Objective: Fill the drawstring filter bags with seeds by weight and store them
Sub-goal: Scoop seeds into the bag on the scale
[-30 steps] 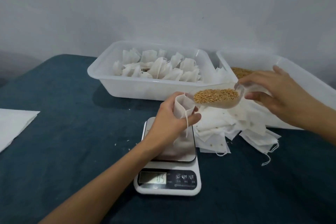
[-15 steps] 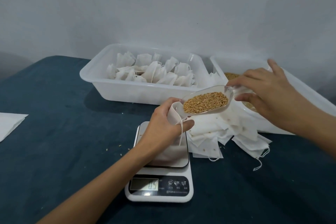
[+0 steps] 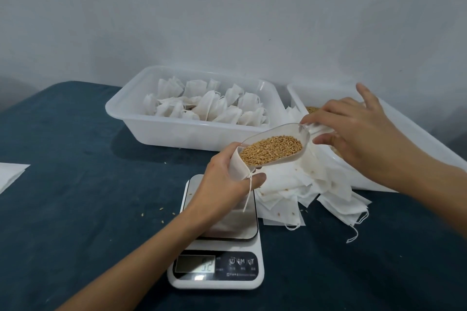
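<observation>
Clear scoop (image 3: 278, 145) (seeded), at bag (image 3: 237, 168) mouth

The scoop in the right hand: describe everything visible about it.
The scoop is clear plastic, rounded and shallow, filled with golden-brown seeds. The right hand pinches its handle end, which the fingers mostly hide. It tilts down toward its lip, which rests at the open mouth of the white filter bag held by the left hand above the scale.
</observation>
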